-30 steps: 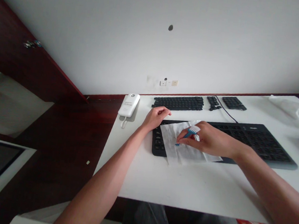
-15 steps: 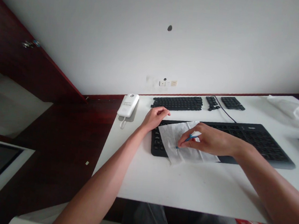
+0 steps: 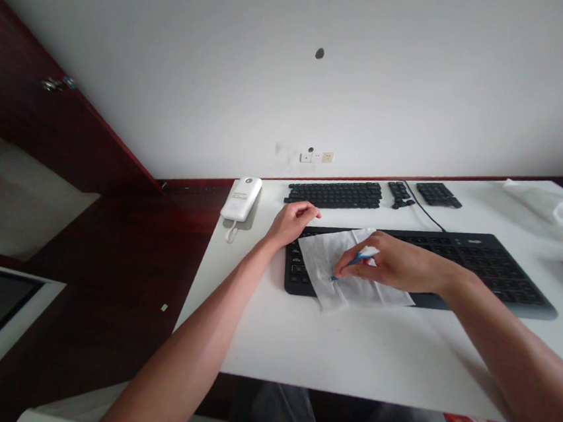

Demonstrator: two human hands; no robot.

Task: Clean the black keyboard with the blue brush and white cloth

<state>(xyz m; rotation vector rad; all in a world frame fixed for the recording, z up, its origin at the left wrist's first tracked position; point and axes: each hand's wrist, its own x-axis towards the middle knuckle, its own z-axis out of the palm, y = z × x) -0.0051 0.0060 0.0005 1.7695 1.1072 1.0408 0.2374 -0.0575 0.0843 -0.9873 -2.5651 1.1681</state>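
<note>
My right hand (image 3: 381, 260) pinches a slim blue brush (image 3: 356, 259) with white bristles at its upper end. The brush's lower tip presses on a thin white wipe (image 3: 322, 255). That wipe is spread over the left and middle part of a black keyboard (image 3: 485, 267), hiding many of its keys, and its lower edge hangs onto the desk. My left hand (image 3: 294, 222) rests at the keyboard's upper left corner, fingers curled in, with nothing visible in them.
Black keycaps (image 3: 335, 193) lie in keyboard-like groups along the back of the white desk (image 3: 307, 353). The keyboard's cable (image 3: 425, 213) runs between two groups. At the back left lies a white device with a strap (image 3: 241, 199). A white plastic bag (image 3: 555, 207) sits at the right.
The brush tip has shifted very slightly on the wipe. Both hands, the wipe and the keyboard otherwise keep their places.
</note>
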